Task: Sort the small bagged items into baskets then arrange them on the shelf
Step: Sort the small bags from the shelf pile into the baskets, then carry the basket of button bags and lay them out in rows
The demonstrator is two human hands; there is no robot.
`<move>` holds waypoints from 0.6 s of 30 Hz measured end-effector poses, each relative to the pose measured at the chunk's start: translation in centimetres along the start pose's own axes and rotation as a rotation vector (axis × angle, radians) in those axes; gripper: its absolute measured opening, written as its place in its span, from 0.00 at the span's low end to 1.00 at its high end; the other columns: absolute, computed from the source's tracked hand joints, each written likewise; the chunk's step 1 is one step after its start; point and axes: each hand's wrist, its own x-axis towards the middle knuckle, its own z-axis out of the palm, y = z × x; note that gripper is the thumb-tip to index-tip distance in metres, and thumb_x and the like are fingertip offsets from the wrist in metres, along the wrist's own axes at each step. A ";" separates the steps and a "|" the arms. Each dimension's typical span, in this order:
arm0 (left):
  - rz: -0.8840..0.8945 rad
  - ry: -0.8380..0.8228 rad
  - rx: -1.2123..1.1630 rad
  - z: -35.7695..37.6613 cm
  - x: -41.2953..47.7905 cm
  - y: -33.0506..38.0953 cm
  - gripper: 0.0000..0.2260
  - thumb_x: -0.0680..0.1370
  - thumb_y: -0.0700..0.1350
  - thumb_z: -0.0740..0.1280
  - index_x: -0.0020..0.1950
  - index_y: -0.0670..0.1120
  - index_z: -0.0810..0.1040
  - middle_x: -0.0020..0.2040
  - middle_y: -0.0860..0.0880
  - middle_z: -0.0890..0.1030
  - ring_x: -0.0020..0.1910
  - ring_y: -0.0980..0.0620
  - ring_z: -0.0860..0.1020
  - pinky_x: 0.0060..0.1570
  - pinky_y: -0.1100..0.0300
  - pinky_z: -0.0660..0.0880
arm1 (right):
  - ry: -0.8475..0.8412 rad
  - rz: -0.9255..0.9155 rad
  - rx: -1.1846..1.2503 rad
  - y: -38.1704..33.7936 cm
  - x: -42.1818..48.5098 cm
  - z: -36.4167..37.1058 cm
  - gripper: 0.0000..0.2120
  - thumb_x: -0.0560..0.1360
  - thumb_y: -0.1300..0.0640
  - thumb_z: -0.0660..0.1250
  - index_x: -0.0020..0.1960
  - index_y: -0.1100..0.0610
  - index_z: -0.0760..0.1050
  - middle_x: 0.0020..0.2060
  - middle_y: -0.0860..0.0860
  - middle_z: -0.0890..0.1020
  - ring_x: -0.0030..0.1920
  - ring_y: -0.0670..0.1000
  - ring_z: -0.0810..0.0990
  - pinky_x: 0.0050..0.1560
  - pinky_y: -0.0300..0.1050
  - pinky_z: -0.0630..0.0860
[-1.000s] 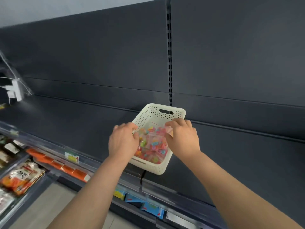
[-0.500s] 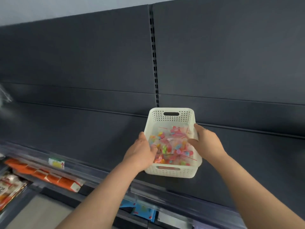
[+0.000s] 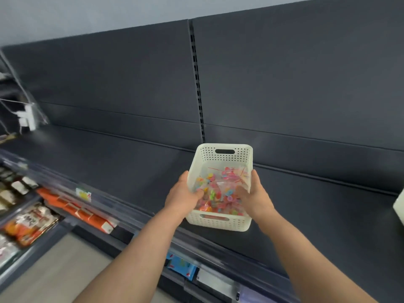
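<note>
On my feed the basket (image 3: pixel 225 158), white and perforated, sat over the front part of the dark shelf (image 3: pixel 131 171), its long axis pointing at the back panel (image 3: pixel 284 73). I could not tell whether its base rested on the shelf or hung just above it. A slot handle was cut in each end wall.

Inside the basket lay the bags (image 3: pixel 220 193). They were clear with thin red lines and filled with small colourful pieces, and they were heaped toward the basket's near end and right side. Bare floor showed at its far left corner.

The left hand (image 3: pixel 183 195) was clamped on the basket's left wall, with the thumb hooked over the rim to the inside and the fingers hidden on the outside. The right hand (image 3: pixel 256 196) was clamped on the right wall, with the thumb inside against the bags and the forefinger lying along the outside of the wall.

Straight behind the basket's far end a slotted upright (image 3: pixel 196 84) rose up the panel. Left of the basket and lower, a yellow-green tag (image 3: pixel 83 194) was on the shelf's front rail. Orange packs (image 3: pixel 76 212) lay beneath it, and snack bags (image 3: pixel 30 224) lay farther left again. Below the basket's near end a blue pack (image 3: pixel 181 266) showed on a lower level. Well right of the basket a white object (image 3: pixel 399 206) was cut off by the frame edge, and I could not make out what it was.
</note>
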 end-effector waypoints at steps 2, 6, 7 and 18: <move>-0.017 0.035 -0.114 0.1 -0.9 0.7 0.24 0.77 0.45 0.70 0.70 0.56 0.67 0.58 0.55 0.79 0.54 0.52 0.79 0.58 0.48 0.78 | -0.016 -0.031 0.030 -0.7 -0.2 -0.6 0.26 0.77 0.52 0.57 0.72 0.37 0.55 0.63 0.43 0.75 0.54 0.51 0.79 0.50 0.52 0.78; -0.012 0.202 -0.227 -1.4 -3.2 1.4 0.24 0.77 0.45 0.70 0.70 0.57 0.67 0.53 0.58 0.77 0.55 0.52 0.77 0.59 0.50 0.77 | -0.072 -0.138 0.021 -2.8 -0.1 -1.2 0.29 0.73 0.48 0.57 0.72 0.35 0.54 0.61 0.41 0.77 0.55 0.51 0.79 0.53 0.57 0.79; -0.011 0.238 -0.245 -2.0 -4.1 1.1 0.24 0.77 0.45 0.70 0.70 0.57 0.67 0.53 0.58 0.77 0.55 0.52 0.77 0.59 0.50 0.76 | -0.099 -0.167 0.018 -3.5 -0.2 -0.9 0.29 0.73 0.48 0.58 0.72 0.34 0.54 0.60 0.41 0.77 0.55 0.51 0.80 0.54 0.57 0.78; -0.293 0.555 -0.399 -10.1 -15.3 -9.4 0.24 0.74 0.43 0.72 0.66 0.56 0.68 0.50 0.60 0.77 0.54 0.52 0.77 0.58 0.49 0.76 | -0.494 -0.403 -0.128 -8.7 -6.7 12.1 0.25 0.77 0.53 0.58 0.70 0.35 0.57 0.60 0.40 0.77 0.55 0.50 0.78 0.54 0.56 0.77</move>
